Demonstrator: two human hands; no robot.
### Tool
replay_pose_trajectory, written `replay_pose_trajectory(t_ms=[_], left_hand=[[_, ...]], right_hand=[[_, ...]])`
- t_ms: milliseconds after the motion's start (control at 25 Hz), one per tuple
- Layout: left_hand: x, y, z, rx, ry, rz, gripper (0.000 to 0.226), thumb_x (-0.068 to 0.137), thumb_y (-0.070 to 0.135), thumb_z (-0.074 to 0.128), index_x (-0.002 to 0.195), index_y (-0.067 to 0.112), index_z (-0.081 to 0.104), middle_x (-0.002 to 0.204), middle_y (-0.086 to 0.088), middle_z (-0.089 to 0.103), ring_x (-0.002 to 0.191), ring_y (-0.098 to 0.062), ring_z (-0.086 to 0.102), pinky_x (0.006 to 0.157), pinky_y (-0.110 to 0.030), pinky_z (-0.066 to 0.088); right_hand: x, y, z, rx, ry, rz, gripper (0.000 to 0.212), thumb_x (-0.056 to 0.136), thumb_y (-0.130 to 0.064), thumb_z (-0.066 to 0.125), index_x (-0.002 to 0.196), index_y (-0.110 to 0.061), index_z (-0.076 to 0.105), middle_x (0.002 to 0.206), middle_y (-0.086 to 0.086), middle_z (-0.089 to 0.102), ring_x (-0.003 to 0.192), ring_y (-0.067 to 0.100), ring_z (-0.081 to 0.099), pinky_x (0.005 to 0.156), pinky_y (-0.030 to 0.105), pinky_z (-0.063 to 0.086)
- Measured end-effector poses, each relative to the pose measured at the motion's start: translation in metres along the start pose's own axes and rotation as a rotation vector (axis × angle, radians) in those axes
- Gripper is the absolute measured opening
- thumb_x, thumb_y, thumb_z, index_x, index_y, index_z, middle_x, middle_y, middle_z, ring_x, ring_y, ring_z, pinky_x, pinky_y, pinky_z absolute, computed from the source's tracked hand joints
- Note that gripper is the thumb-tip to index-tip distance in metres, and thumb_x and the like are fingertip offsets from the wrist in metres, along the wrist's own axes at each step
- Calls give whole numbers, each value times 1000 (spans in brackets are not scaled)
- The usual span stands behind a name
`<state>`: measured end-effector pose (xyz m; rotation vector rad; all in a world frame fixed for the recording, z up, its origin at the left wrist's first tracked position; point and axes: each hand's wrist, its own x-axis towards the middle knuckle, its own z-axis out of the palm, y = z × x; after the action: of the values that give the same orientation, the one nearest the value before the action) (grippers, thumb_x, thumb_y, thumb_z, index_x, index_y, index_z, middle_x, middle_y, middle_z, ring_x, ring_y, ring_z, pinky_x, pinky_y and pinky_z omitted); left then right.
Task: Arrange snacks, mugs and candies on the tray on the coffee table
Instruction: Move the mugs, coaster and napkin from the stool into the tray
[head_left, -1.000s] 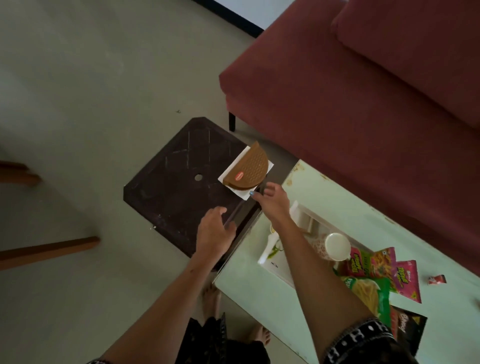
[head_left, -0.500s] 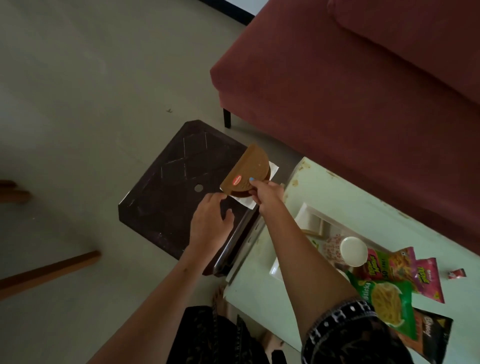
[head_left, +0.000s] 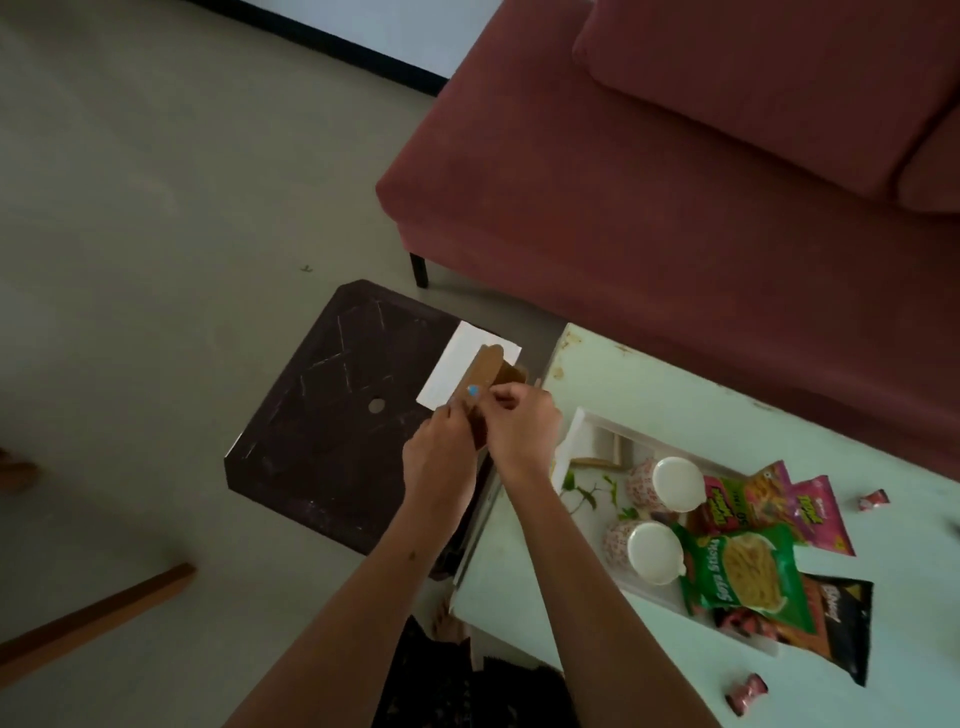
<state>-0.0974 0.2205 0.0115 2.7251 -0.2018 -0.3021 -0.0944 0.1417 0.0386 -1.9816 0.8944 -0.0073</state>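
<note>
Both forearms reach forward and meet. The left hand (head_left: 441, 441) and the right hand (head_left: 519, 421) touch each other, fingers curled, pinching the same thin brown holder (head_left: 480, 374) between them.

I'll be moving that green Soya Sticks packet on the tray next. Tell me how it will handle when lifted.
The green Soya Sticks packet looks puffed and creased, so it will probably be light and floppy, sagging if lifted by one corner. Its glossy film may be slippery. It overlaps the black packet and touches a mug, so pulling it could nudge them.
</note>
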Motion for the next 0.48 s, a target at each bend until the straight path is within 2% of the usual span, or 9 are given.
replay_pose_trajectory(t_ms=[120, 200, 280, 360, 440, 480], left_hand=[[-19, 19, 11, -115, -35, -16, 21, 93, 22, 45, 106, 9, 56, 92, -7, 67, 79, -22, 65, 77, -39, 55], [-33, 30, 26, -187, -37, 4, 21, 93, 22, 43, 103, 10, 58, 88, -6, 67, 77, -20, 65, 76, -37, 55], [-44, 41, 46, -251, -60, 48, 21, 94, 22, 43, 102, 12, 60, 84, -4, 69, 75, -16, 66, 74, -32, 56], [-52, 51, 68, -334, -124, 87, 22, 94, 27, 44, 102, 15, 62, 83, 0, 71, 71, -8, 65, 71, -21, 56], [-57, 60, 90, -398, -204, 114, 23, 93, 30, 47, 106, 16, 60, 86, 2, 72, 72, -5, 66, 63, -3, 46], [-58, 65, 101, -416, -239, 114, 23, 92, 30, 48, 107, 16, 60, 88, 1, 72, 73, -6, 66, 59, 1, 40]], right_hand=[[-7, 24, -31, -82, 194, 18, 23, 81, -37, 68, 95, -20, 62, 90, -5, 68, 79, 11, 60, 55, 10, 30], [-6, 49, -49, -129, 158, 98, 37, 81, -41, 67, 108, -17, 56, 103, -2, 66, 92, 16, 60, 66, 19, 40], [-3, 77, -63, -169, 45, 126, 36, 84, -36, 62, 112, -14, 61, 107, 2, 70, 96, 21, 65, 79, 27, 48], [-2, 103, -73, -216, 18, 117, 29, 86, -25, 58, 110, -10, 65, 103, 6, 73, 92, 23, 68, 80, 30, 51], [-2, 129, -80, -225, 26, 124, 23, 87, -16, 55, 105, -8, 66, 98, 8, 73, 89, 24, 68, 73, 28, 51], [0, 142, -82, -233, 22, 128, 20, 88, -13, 54, 102, -7, 66, 96, 9, 73, 87, 24, 68, 69, 26, 48]])
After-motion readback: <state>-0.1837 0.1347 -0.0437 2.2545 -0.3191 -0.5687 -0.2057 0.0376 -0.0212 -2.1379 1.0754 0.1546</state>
